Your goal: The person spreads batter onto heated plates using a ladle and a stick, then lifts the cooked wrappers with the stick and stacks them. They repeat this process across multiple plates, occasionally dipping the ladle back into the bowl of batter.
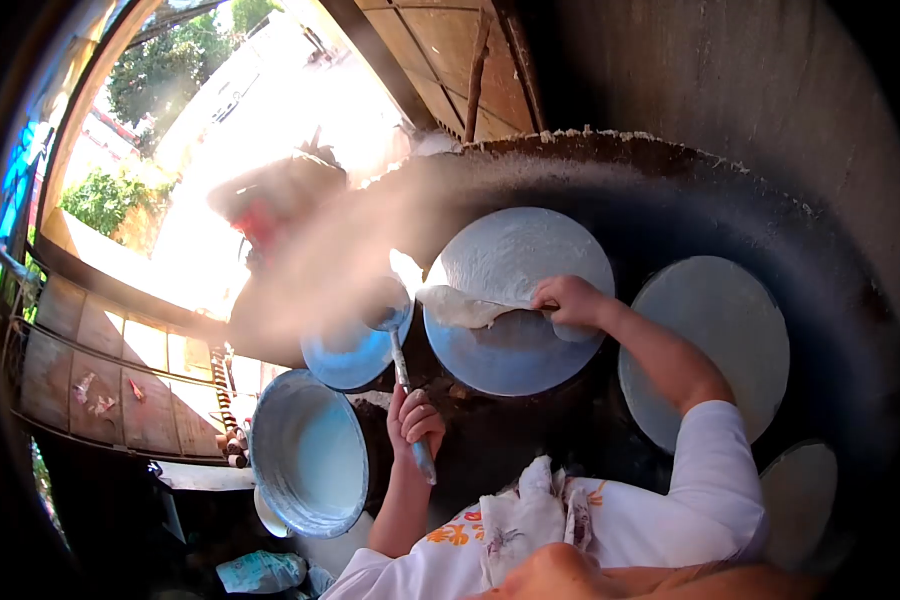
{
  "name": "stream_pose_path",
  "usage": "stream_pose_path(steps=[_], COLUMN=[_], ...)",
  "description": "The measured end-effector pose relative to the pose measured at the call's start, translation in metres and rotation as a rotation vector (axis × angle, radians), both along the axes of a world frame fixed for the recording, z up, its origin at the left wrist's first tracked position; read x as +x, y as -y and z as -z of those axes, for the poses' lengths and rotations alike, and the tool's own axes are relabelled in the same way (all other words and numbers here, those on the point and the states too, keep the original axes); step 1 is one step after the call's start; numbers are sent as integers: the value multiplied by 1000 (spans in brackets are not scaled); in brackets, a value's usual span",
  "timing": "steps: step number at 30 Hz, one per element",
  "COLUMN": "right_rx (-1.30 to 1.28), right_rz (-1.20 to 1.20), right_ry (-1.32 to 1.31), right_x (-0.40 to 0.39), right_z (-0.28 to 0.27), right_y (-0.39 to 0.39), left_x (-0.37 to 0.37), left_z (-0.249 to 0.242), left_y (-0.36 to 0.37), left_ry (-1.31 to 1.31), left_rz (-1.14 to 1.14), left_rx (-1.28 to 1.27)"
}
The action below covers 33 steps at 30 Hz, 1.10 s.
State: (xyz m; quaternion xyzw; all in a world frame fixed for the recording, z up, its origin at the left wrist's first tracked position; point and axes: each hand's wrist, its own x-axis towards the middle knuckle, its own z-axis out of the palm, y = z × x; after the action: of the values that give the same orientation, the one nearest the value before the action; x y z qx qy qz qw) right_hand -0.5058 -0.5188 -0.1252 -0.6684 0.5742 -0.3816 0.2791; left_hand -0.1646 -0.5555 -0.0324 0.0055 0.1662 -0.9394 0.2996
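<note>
My left hand (417, 418) is wrapped round the handle of a long ladle (401, 362), whose round bowl points away from me over a smaller round plate (345, 352). My right hand (568, 298) is closed at the folded edge of a thin white crepe (467, 307). The crepe is partly lifted from a large round griddle plate (520, 360), whose near half shows bare and bluish. White batter still covers the far half of that plate. Steam blurs the ladle's bowl.
A deep basin (310, 455) of white liquid batter stands at the lower left. To the right are another pale round plate (708, 350) and part of a further one (800, 500). A dark, crusted rim (610, 150) curves behind the plates. Steam drifts at the left before a bright opening.
</note>
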Motion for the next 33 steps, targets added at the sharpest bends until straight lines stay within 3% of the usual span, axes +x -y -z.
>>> stream_pose_path(steps=[3,6,8,10,12,14,16,18,20,21,23,26,27,30,32,33], right_rx=[113,57,49,95,354,214,-46,-36,83,25,-88,-60,-112,-246,-96,77], right_rz=[-140,25,-57,-145,-78,45,175,72,167,269,475,377,447,741,778,693], right_ry=[22,86,31,31,150,204,122,-101,-44,-66,-101,-229,-281,6,835,1000], right_x=[-35,-31,-32,-38,-67,-54,-33,-6,6,8,27,79,101,172,256,284], right_z=[-26,-7,-13,-29,-39,-8,7,-10,-24,-17,-2,-13,-20,-1,3,-9], right_y=[-29,2,1,-41,-91,-97,-80,-104,-145,-149,-157,-165,-181,-211,-134,-88], left_x=[29,28,22,40,61,56,13,8,17,14,2,-2,3,63,74,80], left_z=[-13,14,11,-11,-3,32,23,21,13,12,18,7,0,-43,-38,-35], left_y=[0,17,22,7,4,3,-18,-26,-26,-23,-11,9,14,39,55,63], left_ry=[124,208,198,219,321,445,607,578,656,681,597,462,413,81,160,200], left_rz=[85,127,154,194,260,304,309,351,376,387,408,461,494,602,600,599], left_rx=[-105,-46,-49,-96,-106,-45,-90,-223,-298,-336,-269,-205,-182,-218,-212,-209])
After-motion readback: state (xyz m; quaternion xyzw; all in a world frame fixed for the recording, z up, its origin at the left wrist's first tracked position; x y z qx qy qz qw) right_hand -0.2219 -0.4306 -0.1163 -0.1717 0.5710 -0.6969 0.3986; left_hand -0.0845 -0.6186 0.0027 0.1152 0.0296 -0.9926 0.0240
